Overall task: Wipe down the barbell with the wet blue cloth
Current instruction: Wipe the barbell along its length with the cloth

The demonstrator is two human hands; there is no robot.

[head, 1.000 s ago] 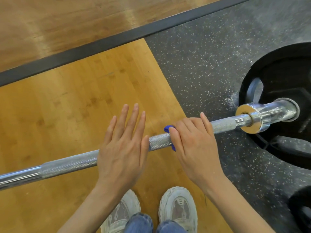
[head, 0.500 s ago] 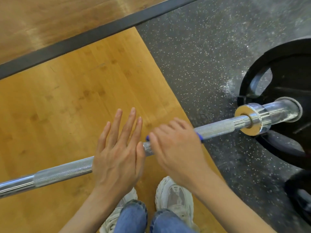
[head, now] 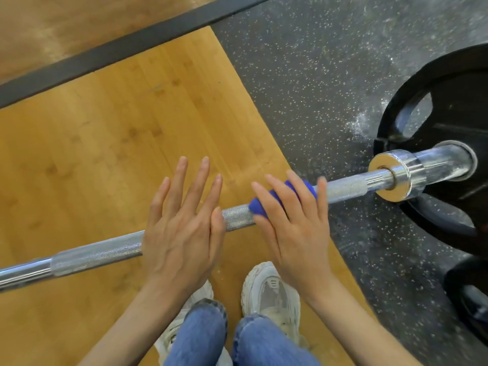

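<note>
1. The left hand (head: 182,233) lies flat on the barbell (head: 97,252), fingers (head: 194,180) straight and slightly spread, probably to keep the bar from rolling.
2. The right hand (head: 293,228) presses the blue cloth (head: 257,206) onto the knurled shaft, fingers extended over it rather than curled tight; whether the thumb hooks underneath cannot be told.
3. The cloth sits under the right palm, wrapped round the bar between the left hand and the chrome collar (head: 396,175) to the right, beside the black weight plate (head: 435,101).
</note>
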